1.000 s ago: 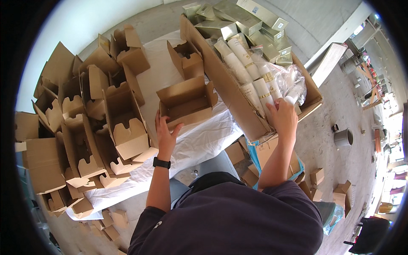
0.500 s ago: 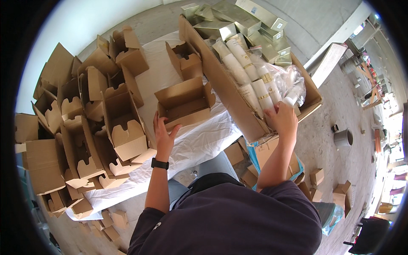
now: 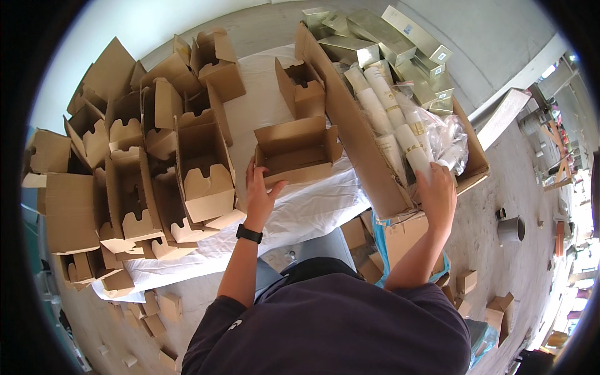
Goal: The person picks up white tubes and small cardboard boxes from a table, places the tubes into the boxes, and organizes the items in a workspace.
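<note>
An open brown cardboard box (image 3: pixel 294 172) stands before me on the white cloth, its back flap raised. My left hand (image 3: pixel 262 197) grips its near left corner, the fingers at the left side and over the rim, the thumb along the front wall. To the right, my right hand (image 3: pixel 439 190) reaches into a large carton (image 3: pixel 340 119). Its fingers close round the near end of a white bottle with a gold band (image 3: pixel 412 149), which lies among several similar bottles (image 3: pixel 370 103). Clear plastic wrap (image 3: pixel 451 137) covers part of them, and my fingers hide the bottle's end.
Several open cardboard boxes (image 3: pixel 203 159) crowd the left of the cloth-covered table (image 3: pixel 250 112). Another open box (image 3: pixel 306 94) stands beyond mine. Gold boxes (image 3: pixel 381 37) are piled at the carton's far end. Cartons (image 3: pixel 406 240) with blue plastic sit below; a grey bucket (image 3: pixel 511 229) stands on the floor.
The whole view has shifted, so table and carton appear farther right. My left hand stays on the box; my right hand remains at the near end of the bottles.
</note>
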Tool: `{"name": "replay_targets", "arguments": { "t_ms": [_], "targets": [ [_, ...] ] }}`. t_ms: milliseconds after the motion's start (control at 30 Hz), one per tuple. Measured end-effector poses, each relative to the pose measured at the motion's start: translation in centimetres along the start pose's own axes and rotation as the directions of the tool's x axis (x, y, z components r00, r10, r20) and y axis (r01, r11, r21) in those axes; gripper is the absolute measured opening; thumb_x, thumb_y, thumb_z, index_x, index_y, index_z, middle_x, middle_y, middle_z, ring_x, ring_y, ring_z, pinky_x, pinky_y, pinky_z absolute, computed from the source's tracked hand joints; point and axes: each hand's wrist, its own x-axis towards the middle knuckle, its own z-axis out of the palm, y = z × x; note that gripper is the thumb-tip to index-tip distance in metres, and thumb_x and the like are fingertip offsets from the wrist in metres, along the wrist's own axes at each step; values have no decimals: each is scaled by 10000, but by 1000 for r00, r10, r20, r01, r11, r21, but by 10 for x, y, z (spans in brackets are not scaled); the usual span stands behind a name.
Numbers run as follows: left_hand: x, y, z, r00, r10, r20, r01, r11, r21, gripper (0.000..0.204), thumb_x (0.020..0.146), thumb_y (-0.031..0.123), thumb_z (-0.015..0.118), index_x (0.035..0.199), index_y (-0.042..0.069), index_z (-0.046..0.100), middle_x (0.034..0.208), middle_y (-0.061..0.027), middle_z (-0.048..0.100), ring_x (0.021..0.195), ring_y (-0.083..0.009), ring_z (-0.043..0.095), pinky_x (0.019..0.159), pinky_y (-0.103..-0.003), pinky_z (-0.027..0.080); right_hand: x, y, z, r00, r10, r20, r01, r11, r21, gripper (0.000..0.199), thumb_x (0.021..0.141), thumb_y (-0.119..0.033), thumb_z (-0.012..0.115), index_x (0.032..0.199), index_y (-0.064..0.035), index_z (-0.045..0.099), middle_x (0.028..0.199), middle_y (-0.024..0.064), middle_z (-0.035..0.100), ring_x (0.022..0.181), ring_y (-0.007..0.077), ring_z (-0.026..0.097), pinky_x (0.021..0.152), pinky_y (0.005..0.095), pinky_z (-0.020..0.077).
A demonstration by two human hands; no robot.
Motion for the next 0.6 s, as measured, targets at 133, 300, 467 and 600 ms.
{"name": "replay_targets", "arguments": {
  "t_ms": [133, 300, 467, 600],
  "targets": [
    [1, 2, -1, 1000, -1, -11, 2, 1000, 17, 541, 783, 340, 792, 1098, 33, 476, 1439, -280, 365, 1262, -452, 425, 1014, -478, 396, -5, -7, -13, 996, -52, -73, 57, 996, 66, 345, 900, -182, 626, 1150, 54, 598, 1112, 205, 593, 1023, 383, 583, 857, 437, 480],
    [-1, -1, 1, 1000, -25, -1, 25, 1000, 4, 552, 784, 354, 790, 1105, 36, 472, 1438, -267, 370, 1261, -436, 425, 1008, -465, 401, -5, -16, -19, 962, -113, -247, 190, 930, 315, 335, 958, -197, 587, 1164, 67, 586, 1064, 194, 611, 953, 357, 592, 819, 395, 481],
    [0, 2, -1, 999, 45, -28, -43, 996, 83, 557, 794, 361, 782, 1118, 27, 474, 1425, -235, 390, 1226, -407, 455, 981, -433, 426, -11, -44, -10, 990, -29, -138, 137, 427, 894, 397, 1020, -279, 510, 1222, 61, 554, 1087, 139, 639, 926, 212, 606, 785, 336, 497],
    [0, -1, 0, 1000, 0, -6, 0, 1000, 10, 537, 775, 359, 791, 1057, 35, 470, 1438, -294, 365, 1284, -471, 393, 1021, -495, 389, -19, -84, 6, 978, -195, -74, 29, -223, 974, 441, 1019, -194, 466, 1370, 56, 373, 1222, 214, 577, 1109, 288, 605, 967, 427, 502]
  ]
}}
